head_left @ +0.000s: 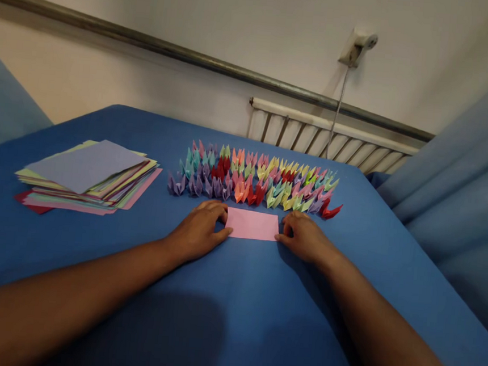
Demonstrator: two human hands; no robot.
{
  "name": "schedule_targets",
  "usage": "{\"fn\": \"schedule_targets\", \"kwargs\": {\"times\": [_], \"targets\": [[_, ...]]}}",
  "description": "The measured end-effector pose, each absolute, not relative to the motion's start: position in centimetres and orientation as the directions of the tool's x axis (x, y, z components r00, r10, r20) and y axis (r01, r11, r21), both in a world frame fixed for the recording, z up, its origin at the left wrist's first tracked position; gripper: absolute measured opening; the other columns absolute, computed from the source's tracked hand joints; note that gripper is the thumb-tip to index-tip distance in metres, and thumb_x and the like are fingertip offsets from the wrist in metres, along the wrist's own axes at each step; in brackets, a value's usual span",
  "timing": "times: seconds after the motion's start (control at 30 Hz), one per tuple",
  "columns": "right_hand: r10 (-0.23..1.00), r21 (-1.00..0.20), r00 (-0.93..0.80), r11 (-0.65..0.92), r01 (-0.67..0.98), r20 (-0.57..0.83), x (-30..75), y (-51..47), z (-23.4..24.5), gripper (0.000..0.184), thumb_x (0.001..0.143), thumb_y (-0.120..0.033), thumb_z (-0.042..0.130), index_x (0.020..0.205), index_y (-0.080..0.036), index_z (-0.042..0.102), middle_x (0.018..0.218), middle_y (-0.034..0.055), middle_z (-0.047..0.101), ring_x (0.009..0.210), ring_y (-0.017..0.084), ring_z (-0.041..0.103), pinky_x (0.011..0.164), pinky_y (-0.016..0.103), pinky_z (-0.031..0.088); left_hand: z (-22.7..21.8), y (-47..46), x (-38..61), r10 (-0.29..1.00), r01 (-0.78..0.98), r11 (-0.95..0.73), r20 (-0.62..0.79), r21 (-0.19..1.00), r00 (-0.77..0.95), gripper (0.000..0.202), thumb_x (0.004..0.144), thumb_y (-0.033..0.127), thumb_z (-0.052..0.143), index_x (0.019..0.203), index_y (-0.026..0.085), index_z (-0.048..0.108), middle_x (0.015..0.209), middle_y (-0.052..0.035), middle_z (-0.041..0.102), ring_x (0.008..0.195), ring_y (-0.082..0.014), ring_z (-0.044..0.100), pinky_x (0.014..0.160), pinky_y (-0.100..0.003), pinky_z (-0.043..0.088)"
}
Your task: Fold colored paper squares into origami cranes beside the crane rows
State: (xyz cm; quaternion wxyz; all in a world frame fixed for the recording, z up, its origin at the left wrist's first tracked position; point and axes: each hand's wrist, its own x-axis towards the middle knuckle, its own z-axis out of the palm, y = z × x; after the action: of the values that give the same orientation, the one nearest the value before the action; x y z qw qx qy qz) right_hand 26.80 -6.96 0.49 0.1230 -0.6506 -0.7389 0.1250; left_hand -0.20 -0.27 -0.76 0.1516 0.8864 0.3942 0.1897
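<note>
From my remote seat I take the pink paper [252,224] as my landmark: it lies flat on the blue-covered counter [236,319], a wide rectangle with crisp edges, which reads to me as a square sheet folded in half. My left hand [199,230] rests at its left end, fingers [215,209] laid together and pressing down on the short edge, thumb touching the near corner. My right hand [303,236] mirrors it at the right end, fingers curled and together, fingertips on that short edge. Neither hand clamps the paper; both pin it flat from the ends, and I judge that this keeps the fold from springing open while the edges stay lined up.

Just beyond the pink paper, close to its far edge but apart from it, stand the origami cranes [255,178] in tight rows (purple and teal toward the left, reds and oranges in the middle, yellows and greens toward the right, one red crane at the right end). They sit packed and upright, probably so that finished pieces stay out of the folding area.

Well to the left of the pink paper lies the stack of coloured sheets [88,178], loosely fanned, a lilac sheet on top, within easy reach of the left hand. Far behind the pink paper, past the counter's edge, a white radiator [328,139] runs along the wall.
</note>
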Motion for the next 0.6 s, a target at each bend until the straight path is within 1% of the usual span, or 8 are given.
{"fn": "schedule_targets", "kwargs": {"times": [0.03, 0.07, 0.13, 0.2, 0.3, 0.37, 0.47, 0.6], "targets": [[0.996, -0.302, -0.086, 0.090, 0.949, 0.026, 26.3, -7.3, 0.8, 0.015, 0.079, -0.030, 0.068, 0.077, -0.017, 0.062, 0.089, 0.0075, 0.061, 0.087, 0.022, 0.058, 0.080, 0.035, 0.047, -0.7, -0.4, -0.2, 0.771, 0.659, -0.630, 0.229, 0.410, 0.595, 0.031, 0.082, 0.037, 0.061, 0.104, 0.016, 0.060, 0.122, -0.0119, 0.061, 0.121, -0.0293, 0.052, 0.106, -0.046, 0.040], [0.996, -0.265, -0.056, 0.073, 0.961, 0.072, 25.8, -7.6, 1.0, 0.016, 0.080, -0.030, 0.066, 0.086, -0.015, 0.063, 0.096, 0.0105, 0.062, 0.092, 0.024, 0.058, 0.083, 0.037, 0.047, -0.7, -0.5, -0.1, 0.776, 0.673, -0.627, 0.243, 0.393, 0.581, 0.043, 0.081, 0.036, 0.061, 0.119, 0.015, 0.055, 0.131, -0.0136, 0.056, 0.124, -0.0297, 0.049, 0.107, -0.047, 0.039], [0.982, -0.232, -0.068, 0.109, 0.967, 0.178, 24.3, -8.3, 1.3, 0.027, 0.085, -0.028, 0.059, 0.107, -0.012, 0.062, 0.120, 0.0166, 0.057, 0.112, 0.028, 0.053, 0.095, 0.043, 0.043, -0.5, -1.0, 0.0, 0.754, 0.678, -0.657, 0.268, 0.331, 0.599, 0.061, 0.083, 0.032, 0.059, 0.138, 0.013, 0.040, 0.145, -0.0157, 0.044, 0.136, -0.0308, 0.037, 0.112, -0.050, 0.032], [0.964, -0.236, -0.156, 0.207, 0.949, 0.216, 22.7, -9.0, 1.1, 0.038, 0.092, -0.028, 0.049, 0.125, -0.011, 0.055, 0.142, 0.0174, 0.045, 0.131, 0.029, 0.041, 0.107, 0.046, 0.035, -0.3, -1.6, 0.2, 0.689, 0.638, -0.725, 0.261, 0.259, 0.676, 0.060, 0.087, 0.028, 0.053, 0.143, 0.015, 0.035, 0.152, -0.0138, 0.036, 0.144, -0.0301, 0.023, 0.116, -0.051, 0.025], [0.933, -0.264, -0.335, 0.358, 0.896, 0.129, 20.6, -9.8, 0.1, 0.062, 0.094, -0.038, 0.047, 0.146, -0.008, 0.034, 0.154, 0.0172, 0.031, 0.143, 0.030, 0.024, 0.115, 0.048, 0.025, -0.1, -2.7, 0.7, 0.577, 0.537, -0.814, 0.206, 0.220, 0.790, 0.053, 0.093, 0.028, 0.046, 0.144, 0.017, 0.036, 0.153, -0.0111, 0.037, 0.146, -0.0275, 0.018, 0.118, -0.049, 0.021], [0.927, -0.290, -0.369, 0.372, 0.882, 0.069, 19.8, -10.1, -0.8, 0.071, 0.095, -0.045, 0.044, 0.150, -0.005, 0.025, 0.156, 0.0200, 0.027, 0.145, 0.030, 0.020, 0.116, 0.049, 0.024, 0.1, -3.5, 0.8, 0.509, 0.468, -0.851, 0.155, 0.239, 0.847, 0.057, 0.095, 0.035, 0.043, 0.147, 0.015, 0.029, 0.154, -0.0134, 0.033, 0.146, -0.0267, 0.018, 0.118, -0.048, 0.022], [0.927, -0.294, -0.374, 0.362, 0.885, 0.014, 19.4, -10.2, -1.5, 0.076, 0.095, -0.050, 0.043, 0.150, -0.002, 0.023, 0.156, 0.0221, 0.023, 0.146, 0.031, 0.015, 0.118, 0.049, 0.019, 0.2, -4.2, 0.8, 0.412, 0.377, -0.883, 0.077, 0.278, 0.908, 0.070, 0.095, 0.052, 0.040, 0.150, 0.012, 0.022, 0.157, -0.0176, 0.025, 0.146, -0.0276, 0.021, 0.117, -0.046, 0.024], [0.935, -0.286, -0.355, 0.336, 0.897, -0.018, 19.3, -10.1, -1.3, 0.077, 0.095, -0.051, 0.042, 0.151, -0.004, 0.020, 0.157, 0.0209, 0.020, 0.147, 0.031, 0.012, 0.118, 0.048, 0.018, 0.1, -4.2, 0.7, 0.386, 0.367, -0.891, 0.022, 0.268, 0.922, 0.090, 0.088, 0.069, 0.040, 0.151, 0.010, 0.017, 0.157, -0.0207, 0.020, 0.146, -0.0307, 0.017, 0.117, -0.047, 0.021]]}}
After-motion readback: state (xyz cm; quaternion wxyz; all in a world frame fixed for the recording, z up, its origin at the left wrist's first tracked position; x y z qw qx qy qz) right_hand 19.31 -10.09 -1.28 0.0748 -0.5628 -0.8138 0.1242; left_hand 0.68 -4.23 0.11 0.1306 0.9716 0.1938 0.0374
